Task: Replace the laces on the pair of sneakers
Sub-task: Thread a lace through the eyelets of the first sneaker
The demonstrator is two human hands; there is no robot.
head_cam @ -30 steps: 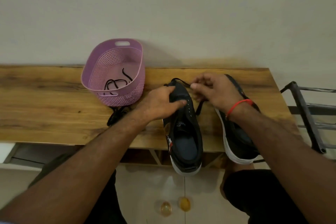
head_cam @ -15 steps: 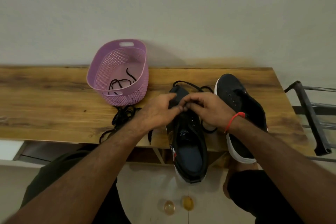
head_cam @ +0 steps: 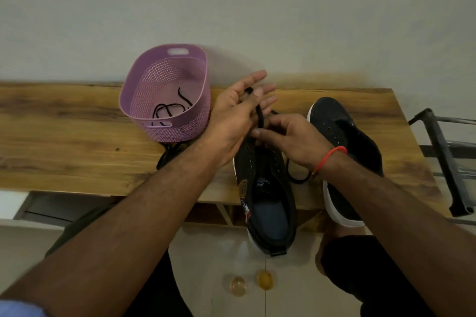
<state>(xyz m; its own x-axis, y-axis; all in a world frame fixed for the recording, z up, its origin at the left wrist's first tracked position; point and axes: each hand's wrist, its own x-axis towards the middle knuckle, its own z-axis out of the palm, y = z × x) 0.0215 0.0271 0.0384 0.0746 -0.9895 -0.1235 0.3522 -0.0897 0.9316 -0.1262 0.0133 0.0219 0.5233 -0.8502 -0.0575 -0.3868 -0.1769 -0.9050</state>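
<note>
Fingers of the left hand (head_cam: 238, 113) have lifted off the shoe and spread nearly straight, the black lace (head_cam: 258, 117) running up between them, pinned there by the thumb it seems; half a second ago this hand was bunched with the other over the eyelets. The right hand (head_cam: 288, 137) stays low, its fingers pinching the same lace just above the near sneaker (head_cam: 268, 195). By my reading a length is being drawn up through an eyelet, so lacing of this shoe is barely begun. The near sneaker lies on the wooden surface (head_cam: 64, 141), heel overhanging the edge, its eyelets mostly bare. The second sneaker (head_cam: 345, 136) lies beside it, unlaced. More laces rest in the purple basket (head_cam: 164, 95).
</note>
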